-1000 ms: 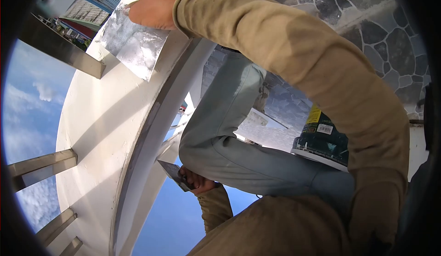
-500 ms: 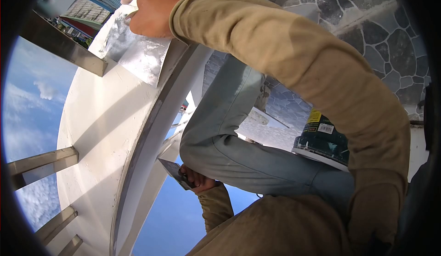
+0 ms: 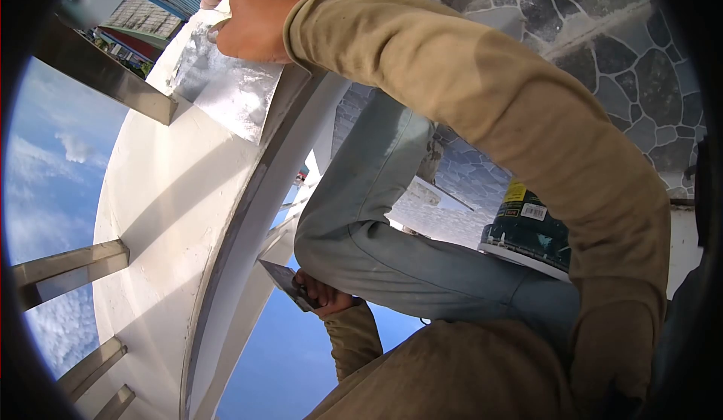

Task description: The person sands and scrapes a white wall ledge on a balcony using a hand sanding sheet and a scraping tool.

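Note:
My right hand [image 3: 256, 17] is closed on a thin, shiny metal sheet [image 3: 237, 100] at the upper left. The sheet lies against the white curved ledge [image 3: 166, 171], close to its dark inner edge. White smears mark its surface. Lower down, beside my bent knee, my left hand [image 3: 324, 296] grips a flat metal blade [image 3: 285, 278], whose handle is mostly hidden by the fingers.
Metal posts [image 3: 71, 262] stand along the ledge's outer side, with sky beyond. A dark green bucket [image 3: 527, 232] with a yellow label sits right of my grey-trousered leg [image 3: 376, 164]. Stone-patterned paving [image 3: 602, 58] fills the upper right.
My right hand and the metal sheet have shifted slightly to the right along the ledge. My left hand and its blade look unmoved.

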A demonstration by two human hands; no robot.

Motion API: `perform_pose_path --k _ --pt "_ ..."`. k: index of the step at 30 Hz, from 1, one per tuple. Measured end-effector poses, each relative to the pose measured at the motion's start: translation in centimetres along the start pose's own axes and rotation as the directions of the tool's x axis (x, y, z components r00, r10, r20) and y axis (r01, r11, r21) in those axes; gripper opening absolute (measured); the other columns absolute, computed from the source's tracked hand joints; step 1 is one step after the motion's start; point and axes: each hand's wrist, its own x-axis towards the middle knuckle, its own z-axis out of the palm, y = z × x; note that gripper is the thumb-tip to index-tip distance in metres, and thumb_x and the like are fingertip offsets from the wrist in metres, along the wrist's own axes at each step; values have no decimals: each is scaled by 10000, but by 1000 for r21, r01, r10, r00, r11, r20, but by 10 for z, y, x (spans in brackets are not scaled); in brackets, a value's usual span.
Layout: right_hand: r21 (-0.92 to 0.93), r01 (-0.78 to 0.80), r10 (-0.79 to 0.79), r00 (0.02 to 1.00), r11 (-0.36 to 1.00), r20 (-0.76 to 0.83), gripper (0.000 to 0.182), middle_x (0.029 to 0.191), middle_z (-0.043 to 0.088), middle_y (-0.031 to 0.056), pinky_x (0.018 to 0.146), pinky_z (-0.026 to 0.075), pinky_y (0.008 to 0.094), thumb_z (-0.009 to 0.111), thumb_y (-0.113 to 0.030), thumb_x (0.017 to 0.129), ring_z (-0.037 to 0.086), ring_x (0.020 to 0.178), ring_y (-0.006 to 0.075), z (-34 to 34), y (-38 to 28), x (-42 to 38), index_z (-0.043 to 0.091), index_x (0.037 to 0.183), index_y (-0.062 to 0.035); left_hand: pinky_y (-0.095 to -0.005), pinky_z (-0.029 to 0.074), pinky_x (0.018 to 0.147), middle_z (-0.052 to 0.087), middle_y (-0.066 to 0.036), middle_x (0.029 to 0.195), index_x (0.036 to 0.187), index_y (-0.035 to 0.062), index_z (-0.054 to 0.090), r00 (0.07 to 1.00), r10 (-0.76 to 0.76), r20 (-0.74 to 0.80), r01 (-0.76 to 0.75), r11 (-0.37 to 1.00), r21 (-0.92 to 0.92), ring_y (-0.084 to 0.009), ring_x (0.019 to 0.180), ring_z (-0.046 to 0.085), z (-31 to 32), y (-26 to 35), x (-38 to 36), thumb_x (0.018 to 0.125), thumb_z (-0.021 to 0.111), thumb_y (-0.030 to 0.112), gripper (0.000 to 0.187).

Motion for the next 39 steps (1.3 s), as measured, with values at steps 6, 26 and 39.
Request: perform_pose_path --k 6,26,39 --pt "60 -7 3 998 998 67 471 1125 625 165 908 476 328 606 -203 768 618 1020 283 -17 -4 -19 569 1217 -66 -189 315 259 468 24 580 880 63 516 1000 5 17 -5 1000 -7 -73 351 411 -9 5 3 946 424 206 181" --pt "-526 -8 -108 976 850 -189 465 985 671 152 657 553 320 673 -201 759 666 791 222 -87 -70 10 597 1173 -2 -196 263 297 405 9 486 893 80 512 984 179 13 -179 981 70 -70 309 287 -38 14 -6 984 432 305 255" --pt "-659 30 -180 970 752 -162 324 918 679 135 604 549 291 694 -205 772 658 746 191 -125 -103 -55 652 974 45 -201 280 304 416 -41 569 950 37 439 913 238 330 -199 969 -147 -91 339 287 -71 10 -10 1023 321 266 268"
